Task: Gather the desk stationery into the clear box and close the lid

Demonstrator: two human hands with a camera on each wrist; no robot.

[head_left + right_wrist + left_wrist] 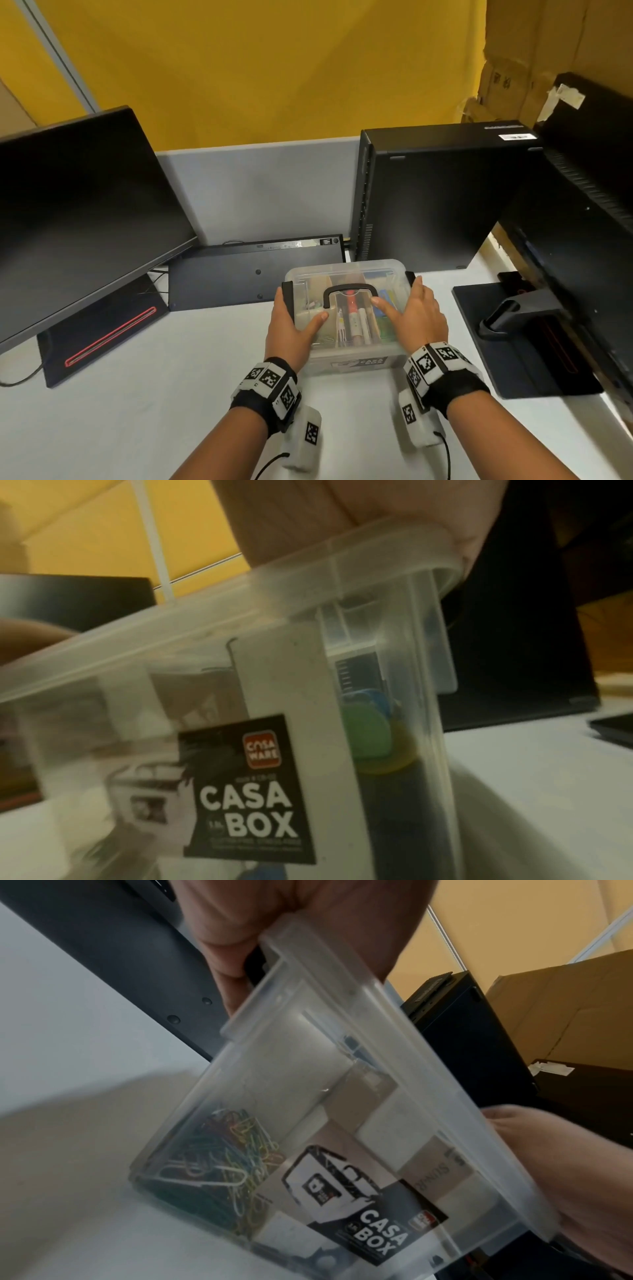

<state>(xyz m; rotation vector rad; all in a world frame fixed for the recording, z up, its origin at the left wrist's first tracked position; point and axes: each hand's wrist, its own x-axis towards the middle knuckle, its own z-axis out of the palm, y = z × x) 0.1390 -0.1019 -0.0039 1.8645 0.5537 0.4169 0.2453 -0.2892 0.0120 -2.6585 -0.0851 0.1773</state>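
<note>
The clear box stands on the white desk with its lid on and a black handle lying flat on top. Markers and other stationery show through the lid. My left hand grips the box's left end, fingers curled round the black latch, thumb on the lid. At the right end my right hand grips too, fingers by the right latch, thumb on the lid. Coloured paper clips lie inside the box below my left hand. My right hand presses the lid corner of the box.
A dark monitor stands at the left. An upturned keyboard leans behind the box. A black PC tower is at the back right, a second monitor's stand to the right, and cardboard boxes behind.
</note>
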